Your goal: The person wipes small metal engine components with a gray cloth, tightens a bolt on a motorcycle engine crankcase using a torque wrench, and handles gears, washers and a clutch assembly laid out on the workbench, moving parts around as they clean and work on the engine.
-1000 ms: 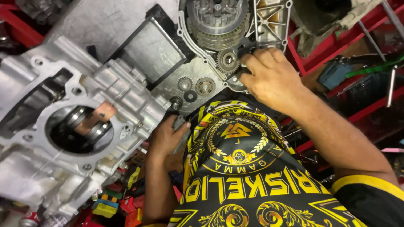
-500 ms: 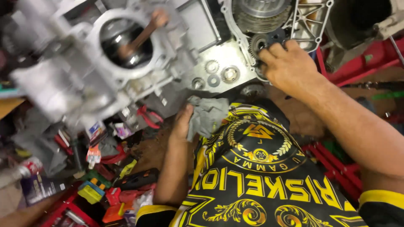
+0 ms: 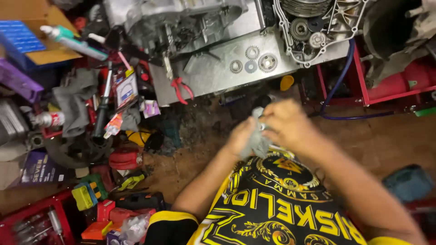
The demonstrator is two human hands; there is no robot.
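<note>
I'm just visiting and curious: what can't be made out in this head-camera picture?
- What lies inside the grey rag: the left hand and right hand wrap it, and motion blurs them.
- The engine case: cut off by the top edge.
- The gear cluster: partly cut by the top edge.
- The teal thing at right: too blurred to name.

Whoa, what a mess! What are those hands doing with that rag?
A person sits over a cluttered workshop floor, and both hands, the left hand and the right hand, are bunched around a grey rag in front of the chest. Whether something small is inside the rag cannot be told. Up ahead, three loose gears lie on a metal plate beside an opened engine case, with red pliers close by.
</note>
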